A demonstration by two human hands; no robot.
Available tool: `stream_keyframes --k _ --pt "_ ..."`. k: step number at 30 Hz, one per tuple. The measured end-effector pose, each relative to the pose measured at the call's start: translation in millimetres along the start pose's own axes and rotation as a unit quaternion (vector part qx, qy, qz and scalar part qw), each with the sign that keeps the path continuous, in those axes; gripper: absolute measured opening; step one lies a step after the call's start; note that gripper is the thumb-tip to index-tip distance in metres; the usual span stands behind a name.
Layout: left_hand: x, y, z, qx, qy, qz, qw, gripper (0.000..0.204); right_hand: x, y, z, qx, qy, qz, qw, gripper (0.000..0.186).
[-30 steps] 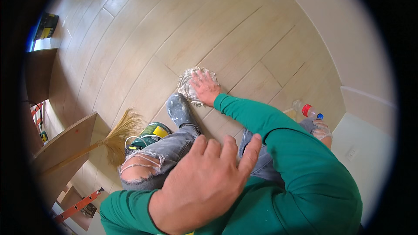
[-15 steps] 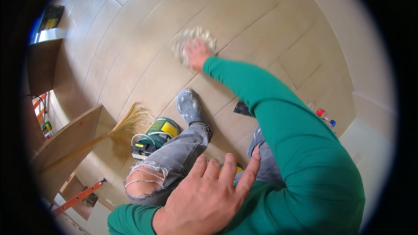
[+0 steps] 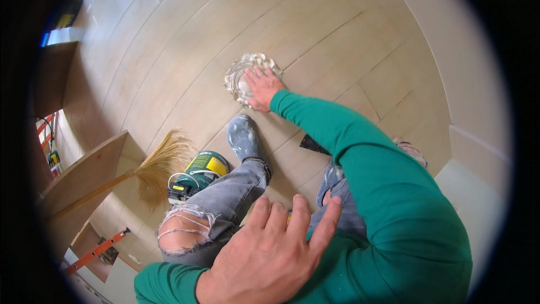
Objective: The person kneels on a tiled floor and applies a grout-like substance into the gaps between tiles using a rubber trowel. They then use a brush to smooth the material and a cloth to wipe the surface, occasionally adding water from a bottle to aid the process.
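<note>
A round, off-white fabric pad [image 3: 232, 82] with a ruffled edge lies on the wood-look tile floor [image 3: 185, 62], out beyond my grey boot. My right hand [image 3: 263, 88] rests flat on its right side, fingers spread and pressing against the fabric, the green-sleeved arm stretched out. Pale ring-shaped folds show in the middle of the pad. Close to my body, my left hand [image 3: 269, 253] hovers over my lap with its back up. Its fingers are extended and apart, and nothing shows in them.
A straw broom [image 3: 167, 160] leans at the left beside a wooden panel [image 3: 87, 169]. By my left leg stands a green bucket [image 3: 209, 162] with a yellow label. A dark flat piece [image 3: 313, 144] lies under my right arm. An orange rail [image 3: 97, 252] sits lower left; a wall [image 3: 467, 50] bounds the right.
My right hand and the pad have come slightly nearer to me, and the pad, blurred before, is now sharp. My left hand has hardly moved.
</note>
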State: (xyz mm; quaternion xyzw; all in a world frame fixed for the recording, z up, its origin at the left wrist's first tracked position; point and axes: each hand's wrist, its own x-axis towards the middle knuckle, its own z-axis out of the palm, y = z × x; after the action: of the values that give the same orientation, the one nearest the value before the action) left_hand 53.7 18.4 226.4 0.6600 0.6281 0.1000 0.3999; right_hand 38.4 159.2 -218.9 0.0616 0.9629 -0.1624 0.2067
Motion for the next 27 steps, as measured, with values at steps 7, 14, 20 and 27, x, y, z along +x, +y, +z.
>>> stream_keyframes --k 7,14,20,27 --pt "0.7 1.6 3.0 -0.007 -0.012 -0.013 1.0 0.072 8.9 -1.2 20.5 -0.011 0.062 0.07 0.996 0.089" --pt "-0.5 5.3 4.2 0.01 -0.006 -0.007 1.0 0.07 -47.6 27.2 66.7 -0.085 0.103 -0.022 0.991 0.067" --pt "0.7 11.6 14.7 0.019 -0.004 0.0 1.0 0.072 -85.2 134.7 69.4 0.029 0.215 0.14 0.966 0.054" --pt "13.3 28.7 33.5 0.055 0.0 0.016 0.998 0.066 -204.5 76.2 105.9 0.03 0.106 0.113 0.987 0.038"
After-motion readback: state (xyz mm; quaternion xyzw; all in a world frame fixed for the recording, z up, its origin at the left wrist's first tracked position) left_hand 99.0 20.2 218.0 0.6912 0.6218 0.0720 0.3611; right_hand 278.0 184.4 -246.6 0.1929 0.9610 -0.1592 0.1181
